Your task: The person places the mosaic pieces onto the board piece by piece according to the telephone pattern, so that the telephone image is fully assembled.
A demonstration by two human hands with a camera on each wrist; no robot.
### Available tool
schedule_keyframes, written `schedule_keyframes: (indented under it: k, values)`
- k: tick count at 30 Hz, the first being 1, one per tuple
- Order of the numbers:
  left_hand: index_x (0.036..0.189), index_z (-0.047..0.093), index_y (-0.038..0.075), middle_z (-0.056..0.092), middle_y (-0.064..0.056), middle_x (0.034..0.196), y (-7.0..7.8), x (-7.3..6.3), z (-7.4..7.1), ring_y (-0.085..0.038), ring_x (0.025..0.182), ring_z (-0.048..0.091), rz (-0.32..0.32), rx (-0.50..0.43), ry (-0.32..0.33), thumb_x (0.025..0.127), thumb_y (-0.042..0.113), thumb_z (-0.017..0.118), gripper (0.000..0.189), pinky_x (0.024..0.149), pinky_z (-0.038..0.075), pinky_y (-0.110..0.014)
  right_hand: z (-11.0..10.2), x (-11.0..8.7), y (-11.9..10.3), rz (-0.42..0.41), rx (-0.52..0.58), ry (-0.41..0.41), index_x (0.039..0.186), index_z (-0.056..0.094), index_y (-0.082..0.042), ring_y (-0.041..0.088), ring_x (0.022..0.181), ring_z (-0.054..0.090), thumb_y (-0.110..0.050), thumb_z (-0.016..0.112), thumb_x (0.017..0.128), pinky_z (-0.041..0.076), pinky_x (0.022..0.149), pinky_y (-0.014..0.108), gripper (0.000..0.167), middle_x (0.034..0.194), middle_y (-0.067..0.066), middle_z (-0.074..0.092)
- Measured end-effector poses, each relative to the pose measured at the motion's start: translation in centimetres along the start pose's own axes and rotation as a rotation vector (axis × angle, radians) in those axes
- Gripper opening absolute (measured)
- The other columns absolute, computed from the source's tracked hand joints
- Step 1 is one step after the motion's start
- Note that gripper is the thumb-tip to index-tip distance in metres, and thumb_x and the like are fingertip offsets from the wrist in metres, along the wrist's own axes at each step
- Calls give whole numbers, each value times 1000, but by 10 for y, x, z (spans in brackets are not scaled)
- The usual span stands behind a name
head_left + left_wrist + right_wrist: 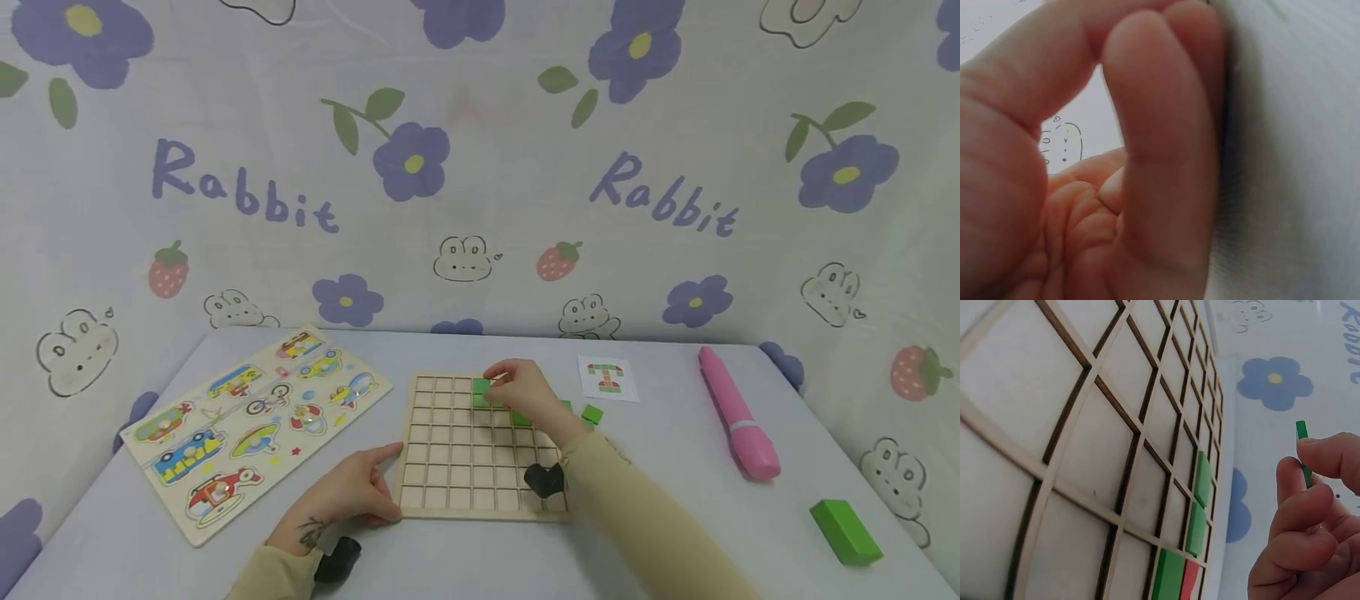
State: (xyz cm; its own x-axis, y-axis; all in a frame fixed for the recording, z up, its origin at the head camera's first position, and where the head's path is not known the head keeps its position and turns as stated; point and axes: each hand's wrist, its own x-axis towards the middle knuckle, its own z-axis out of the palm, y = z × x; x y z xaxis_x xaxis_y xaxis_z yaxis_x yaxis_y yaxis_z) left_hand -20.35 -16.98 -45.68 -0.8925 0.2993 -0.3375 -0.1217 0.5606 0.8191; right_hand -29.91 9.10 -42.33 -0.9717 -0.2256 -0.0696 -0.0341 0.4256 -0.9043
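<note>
My right hand (521, 396) is over the far part of a wooden grid board (438, 450). Its thumb and finger pinch a small green tile (1302, 431), clearest in the right wrist view. Green tiles (1196, 528) and a red tile (1189, 579) lie in cells of the board; in the head view the hand partly covers them. At the board's left side, my left hand (345, 492) touches the edge with index fingertip and thumb, spread apart. The left wrist view shows bent fingers close to the white tabletop.
Right of the board lie loose green tiles (592, 414) and a pattern card (609, 378). Farther right are a pink club-shaped object (738, 417) and a green block (846, 532). A wooden vehicle puzzle (255, 429) lies at the left. A printed cloth (480, 167) hangs behind.
</note>
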Motion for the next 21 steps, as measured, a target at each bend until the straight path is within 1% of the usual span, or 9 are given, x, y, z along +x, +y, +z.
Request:
schedule_keyframes:
  k: [4,7,9,13,18,21]
  values:
    - [143,31,5,60,-3,60,1,0,0,-9,46,50,3,-5,-6,63,3,80,94,47,43,-23,10,8,-1,17,-50,5,106,66,-6,18,69,50,-6,67,77,46,63,34,29,93,10,60]
    - [144,31,4,60,-2,60,1,-1,-1,-9,46,49,9,-8,-9,63,2,79,94,47,43,-23,16,14,-1,26,-94,5,103,67,-7,19,74,53,-7,69,76,45,64,31,27,93,9,61]
    - [144,31,5,60,-2,60,1,-1,-1,-9,46,49,8,-4,-8,63,3,79,94,46,43,-22,20,16,-1,37,-133,9,101,68,-7,19,76,53,-8,70,75,44,65,30,26,92,8,61]
    - [144,31,5,60,-2,60,0,-1,-1,-8,46,49,8,4,-7,63,3,80,94,46,42,-22,27,17,-3,58,-191,12,101,68,-7,19,77,52,-9,70,77,44,66,30,24,95,8,60]
    - [143,32,5,60,-2,60,-1,-1,-1,-8,46,49,11,4,-9,63,3,80,94,47,43,-22,32,19,-5,81,-229,18,101,67,-7,19,79,52,-9,70,77,44,67,31,24,107,10,59]
    - [143,31,5,60,-2,60,-2,-1,-1,-8,46,49,21,-1,-13,63,3,80,94,47,43,-22,33,21,-4,95,-249,17,101,67,-7,20,81,52,-9,71,77,44,68,32,24,109,10,60]
